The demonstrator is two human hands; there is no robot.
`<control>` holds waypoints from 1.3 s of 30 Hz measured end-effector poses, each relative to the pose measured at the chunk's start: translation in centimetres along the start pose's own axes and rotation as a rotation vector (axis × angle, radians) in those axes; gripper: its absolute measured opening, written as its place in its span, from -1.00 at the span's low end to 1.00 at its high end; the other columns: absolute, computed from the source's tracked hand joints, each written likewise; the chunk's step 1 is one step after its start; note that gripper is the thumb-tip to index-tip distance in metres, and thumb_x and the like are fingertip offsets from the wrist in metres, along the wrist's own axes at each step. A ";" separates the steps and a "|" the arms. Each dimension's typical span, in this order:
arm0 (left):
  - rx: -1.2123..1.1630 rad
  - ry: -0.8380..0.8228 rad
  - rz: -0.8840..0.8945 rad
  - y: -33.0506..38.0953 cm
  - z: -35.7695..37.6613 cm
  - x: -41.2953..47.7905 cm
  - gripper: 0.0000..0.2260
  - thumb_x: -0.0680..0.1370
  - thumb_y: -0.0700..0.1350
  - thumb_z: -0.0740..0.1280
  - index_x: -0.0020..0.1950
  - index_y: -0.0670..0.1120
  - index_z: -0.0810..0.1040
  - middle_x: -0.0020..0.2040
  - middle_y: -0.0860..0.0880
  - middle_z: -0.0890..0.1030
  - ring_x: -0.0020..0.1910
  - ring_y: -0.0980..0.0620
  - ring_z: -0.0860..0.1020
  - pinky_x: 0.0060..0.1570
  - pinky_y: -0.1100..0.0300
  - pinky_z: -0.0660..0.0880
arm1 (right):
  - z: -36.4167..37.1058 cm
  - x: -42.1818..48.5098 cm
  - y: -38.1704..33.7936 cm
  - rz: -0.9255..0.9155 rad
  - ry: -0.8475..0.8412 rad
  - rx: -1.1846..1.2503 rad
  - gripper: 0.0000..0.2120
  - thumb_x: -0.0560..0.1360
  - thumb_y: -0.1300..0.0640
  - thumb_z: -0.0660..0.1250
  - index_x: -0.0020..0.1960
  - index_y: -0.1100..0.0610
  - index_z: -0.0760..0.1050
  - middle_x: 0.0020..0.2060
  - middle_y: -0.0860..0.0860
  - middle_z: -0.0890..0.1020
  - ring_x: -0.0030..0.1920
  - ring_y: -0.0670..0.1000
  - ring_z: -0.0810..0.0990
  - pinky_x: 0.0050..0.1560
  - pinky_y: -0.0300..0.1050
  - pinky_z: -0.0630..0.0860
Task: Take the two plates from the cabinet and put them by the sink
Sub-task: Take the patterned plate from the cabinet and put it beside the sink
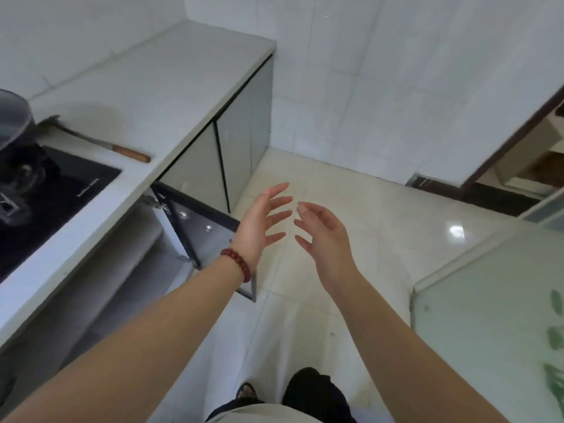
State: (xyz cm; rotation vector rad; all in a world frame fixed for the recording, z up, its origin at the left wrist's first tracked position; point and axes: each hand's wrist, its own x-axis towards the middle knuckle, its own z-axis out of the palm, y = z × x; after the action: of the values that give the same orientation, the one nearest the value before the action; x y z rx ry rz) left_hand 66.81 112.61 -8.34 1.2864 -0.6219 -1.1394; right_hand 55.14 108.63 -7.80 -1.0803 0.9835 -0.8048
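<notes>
No plates and no sink show in this view. Under the white counter (158, 87) a cabinet door (198, 230) stands swung open toward the floor space; the inside of that cabinet is dim and I cannot make out its contents. My left hand (262, 221), with a red bead bracelet at the wrist, is held out in front of the open door, fingers spread and empty. My right hand (323, 236) hovers just to its right over the tiled floor, fingers apart, holding nothing. The palms face each other a short gap apart.
A black hob (52, 196) with a dark pan (12, 117) sits at the left. A spatula with a wooden handle (103, 145) lies on the counter. Two shut cabinet doors (238, 141) follow to the right. A glass panel (494, 315) stands at the right.
</notes>
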 end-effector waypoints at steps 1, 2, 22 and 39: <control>-0.018 0.045 0.012 0.4 -1.2 0.4 -0.59 0.41 0.31 0.09 0.12 0.25 0.56 0.18 0.11 0.57 0.16 0.09 0.53 0.12 -0.03 0.44 | 1.2 0.9 0.0 0.011 -0.045 -0.015 -0.87 0.46 0.02 0.36 -0.01 0.00 0.57 0.11 -0.04 0.60 0.14 -0.06 0.56 0.12 -0.05 0.52; -0.038 0.090 0.023 0.7 -2.4 0.8 -0.60 0.41 0.31 0.09 0.11 0.25 0.56 0.18 0.11 0.57 0.16 0.08 0.53 0.12 -0.04 0.44 | 2.4 1.8 0.0 0.023 -0.093 -0.027 -0.87 0.46 0.01 0.35 -0.01 0.00 0.57 0.10 -0.04 0.61 0.13 -0.06 0.57 0.12 -0.05 0.52; -0.255 0.974 0.168 1.7 -11.6 0.3 -0.58 0.46 0.26 0.06 0.20 0.16 0.49 0.23 0.02 0.54 0.18 0.03 0.51 0.14 -0.07 0.42 | 17.5 11.7 2.7 0.140 -0.929 -0.307 -0.88 0.37 -0.12 0.37 -0.12 -0.15 0.59 -0.07 -0.15 0.65 0.04 -0.10 0.60 0.14 0.02 0.53; -0.361 1.316 0.207 -0.9 -18.0 -8.6 -0.57 0.39 0.31 0.10 0.15 0.23 0.54 0.21 0.06 0.56 0.21 -0.03 0.51 0.21 -0.14 0.39 | 26.5 4.5 8.4 0.251 -1.263 -0.460 -0.89 0.48 0.01 0.33 -0.03 -0.03 0.57 0.03 -0.08 0.62 0.11 -0.06 0.56 0.21 0.07 0.48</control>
State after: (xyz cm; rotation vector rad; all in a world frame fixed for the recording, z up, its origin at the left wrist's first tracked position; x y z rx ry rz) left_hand 79.19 127.99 -11.50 1.3039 0.4154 -0.0619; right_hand 81.95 115.82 -12.70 -1.4890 0.1726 0.3848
